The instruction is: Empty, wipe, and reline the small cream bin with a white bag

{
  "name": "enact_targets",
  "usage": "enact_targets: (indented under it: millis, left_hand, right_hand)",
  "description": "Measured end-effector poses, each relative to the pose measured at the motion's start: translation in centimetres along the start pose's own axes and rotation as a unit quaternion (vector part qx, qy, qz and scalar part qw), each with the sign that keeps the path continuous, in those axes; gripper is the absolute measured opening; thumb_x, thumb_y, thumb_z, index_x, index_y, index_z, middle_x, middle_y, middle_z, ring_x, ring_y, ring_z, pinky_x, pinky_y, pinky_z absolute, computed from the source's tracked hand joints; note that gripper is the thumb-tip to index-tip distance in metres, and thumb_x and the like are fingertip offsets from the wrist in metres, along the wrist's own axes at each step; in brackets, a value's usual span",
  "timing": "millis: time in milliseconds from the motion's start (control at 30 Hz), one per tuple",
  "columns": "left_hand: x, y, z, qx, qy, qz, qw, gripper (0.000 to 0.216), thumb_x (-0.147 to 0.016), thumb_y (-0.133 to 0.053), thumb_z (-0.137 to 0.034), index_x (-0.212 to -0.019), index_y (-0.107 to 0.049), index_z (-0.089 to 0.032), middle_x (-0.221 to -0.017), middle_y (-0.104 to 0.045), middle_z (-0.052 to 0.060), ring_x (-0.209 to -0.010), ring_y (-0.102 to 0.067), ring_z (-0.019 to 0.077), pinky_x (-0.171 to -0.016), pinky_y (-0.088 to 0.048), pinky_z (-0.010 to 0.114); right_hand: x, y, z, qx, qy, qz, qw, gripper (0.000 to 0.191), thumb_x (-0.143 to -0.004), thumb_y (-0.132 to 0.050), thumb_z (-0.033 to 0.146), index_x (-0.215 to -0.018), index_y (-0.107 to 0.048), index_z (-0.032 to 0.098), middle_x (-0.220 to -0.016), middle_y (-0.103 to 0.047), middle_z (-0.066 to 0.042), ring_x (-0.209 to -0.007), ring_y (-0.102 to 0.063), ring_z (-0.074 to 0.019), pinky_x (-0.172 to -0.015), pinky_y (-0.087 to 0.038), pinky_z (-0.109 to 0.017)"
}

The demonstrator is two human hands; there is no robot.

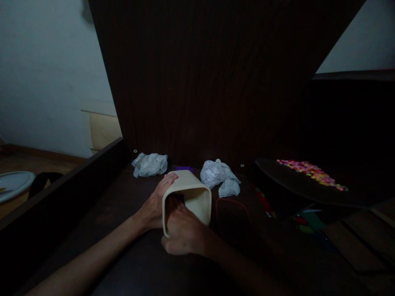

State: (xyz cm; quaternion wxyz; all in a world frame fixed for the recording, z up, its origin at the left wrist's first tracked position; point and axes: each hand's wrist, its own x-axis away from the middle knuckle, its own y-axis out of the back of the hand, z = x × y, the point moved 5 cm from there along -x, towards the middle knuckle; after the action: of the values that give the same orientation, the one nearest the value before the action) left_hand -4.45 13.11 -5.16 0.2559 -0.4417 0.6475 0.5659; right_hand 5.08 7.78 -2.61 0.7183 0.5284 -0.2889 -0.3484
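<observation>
A cream plastic bin [195, 196] lies on its side on a dark wooden surface [129, 246], its square mouth facing me. My left hand [156, 203] grips the bin's left wall, fingers laid over its top. My right hand [182, 232] reaches into the mouth; its fingertips are hidden inside, so I cannot make out whether they hold anything. A crumpled white plastic bag [150, 164] lies behind the bin to the left. Another crumpled white bag [219, 176] sits behind it to the right.
A tall dark wooden panel [216, 82] rises right behind the bin. A dark tray with small pink and yellow pieces [311, 172] sits at the right. A dark red-edged object [233, 216] lies beside the bin. A raised dark rail [61, 193] borders the left.
</observation>
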Motion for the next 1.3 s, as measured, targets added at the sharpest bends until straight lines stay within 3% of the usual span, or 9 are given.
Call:
enact_targets:
  millis: [167, 333, 600, 767, 867, 1000, 1100, 1200, 1300]
  left_hand:
    - [-0.1, 0.5, 0.6, -0.003, 0.052, -0.014, 0.999, 0.093, -0.091, -0.073, -0.04, -0.164, -0.018, -0.025, -0.157, -0.041, 0.022, -0.148, -0.043, 0.0412, -0.121, -0.04, 0.067]
    - [0.2, 1.1, 1.4, 0.008, 0.095, -0.015, 0.995, 0.093, -0.087, -0.075, -0.045, -0.161, -0.023, -0.023, -0.158, -0.041, 0.021, -0.147, -0.044, 0.0411, -0.118, -0.044, 0.065]
    - [0.7, 1.1, 2.0, 0.016, 0.106, -0.007, 0.994, 0.087, -0.083, -0.078, -0.044, -0.155, -0.034, -0.023, -0.157, -0.043, 0.019, -0.148, -0.043, 0.04, -0.121, -0.042, 0.062]
    - [0.4, 1.0, 1.7, 0.022, 0.118, -0.003, 0.993, 0.104, -0.074, -0.088, -0.045, -0.157, -0.03, -0.023, -0.158, -0.042, 0.021, -0.148, -0.043, 0.0428, -0.12, -0.043, 0.063]
    - [-0.1, 1.1, 1.0, 0.008, 0.094, 0.01, 0.996, 0.114, -0.072, -0.09, -0.044, -0.161, -0.022, -0.024, -0.159, -0.041, 0.023, -0.147, -0.044, 0.0434, -0.119, -0.043, 0.064]
    - [-0.7, 1.2, 0.3, -0.004, 0.068, 0.022, 0.997, 0.114, -0.075, -0.088, -0.042, -0.163, -0.018, -0.023, -0.158, -0.044, 0.023, -0.147, -0.044, 0.0449, -0.118, -0.044, 0.066]
    - [-0.8, 1.1, 0.0, 0.007, 0.042, 0.021, 0.999, 0.112, -0.077, -0.085, -0.044, -0.164, -0.016, -0.024, -0.157, -0.044, 0.022, -0.146, -0.045, 0.0453, -0.117, -0.044, 0.068]
    - [-0.8, 1.0, -0.2, 0.012, 0.021, 0.019, 1.0, 0.109, -0.08, -0.084, -0.043, -0.164, -0.016, -0.024, -0.155, -0.045, 0.022, -0.146, -0.045, 0.0437, -0.119, -0.041, 0.068]
    - [-0.9, 0.9, -0.3, 0.011, 0.022, 0.012, 1.0, 0.113, -0.077, -0.087, -0.039, -0.163, -0.017, -0.024, -0.153, -0.046, 0.023, -0.145, -0.047, 0.0439, -0.119, -0.041, 0.067]
  right_hand:
    - [0.4, 1.0, 1.6, 0.029, -0.072, 0.025, 0.997, 0.048, -0.088, -0.055, 0.016, -0.13, -0.062, -0.007, -0.128, -0.068, -0.028, -0.12, -0.067, -0.0354, -0.107, -0.052, -0.044]
    - [0.6, 1.1, 3.2, 0.119, -0.091, 0.014, 0.989, 0.047, -0.095, -0.05, 0.007, -0.139, -0.057, -0.01, -0.132, -0.066, -0.032, -0.122, -0.068, -0.0344, -0.106, -0.056, -0.042]
    - [2.2, 0.6, 3.9, 0.181, -0.05, -0.011, 0.982, 0.043, -0.1, -0.052, 0.016, -0.133, -0.062, -0.011, -0.13, -0.062, -0.038, -0.124, -0.065, -0.0439, -0.102, -0.058, -0.056]
    - [3.4, 0.9, 2.9, 0.15, -0.132, -0.01, 0.98, 0.044, -0.098, -0.061, 0.021, -0.131, -0.066, -0.007, -0.133, -0.061, -0.038, -0.127, -0.062, -0.0469, -0.106, -0.052, -0.063]
    - [3.6, 1.0, 2.4, 0.138, -0.182, 0.037, 0.973, 0.057, -0.095, -0.071, 0.033, -0.134, -0.064, -0.007, -0.136, -0.059, -0.039, -0.131, -0.059, -0.0476, -0.112, -0.047, -0.062]
    - [3.3, 1.2, 1.8, 0.115, -0.208, 0.082, 0.968, 0.096, -0.08, -0.082, 0.055, -0.142, -0.053, -0.012, -0.143, -0.05, -0.042, -0.136, -0.053, -0.0519, -0.117, -0.04, -0.063]
    - [3.2, 1.2, 1.0, 0.096, -0.206, 0.089, 0.97, 0.114, -0.079, -0.077, 0.066, -0.151, -0.038, -0.014, -0.151, -0.039, -0.044, -0.143, -0.044, -0.0521, -0.12, -0.036, -0.062]
    - [3.0, 1.0, 0.0, 0.052, -0.179, 0.104, 0.977, 0.116, -0.086, -0.065, 0.072, -0.154, -0.029, -0.016, -0.157, -0.029, -0.043, -0.149, -0.034, -0.0502, -0.124, -0.03, -0.057]
    - [2.5, 0.9, -0.8, 0.02, -0.15, 0.114, 0.982, 0.125, -0.082, -0.061, 0.079, -0.156, -0.025, -0.015, -0.16, -0.024, -0.04, -0.152, -0.027, -0.0499, -0.126, -0.025, -0.055]
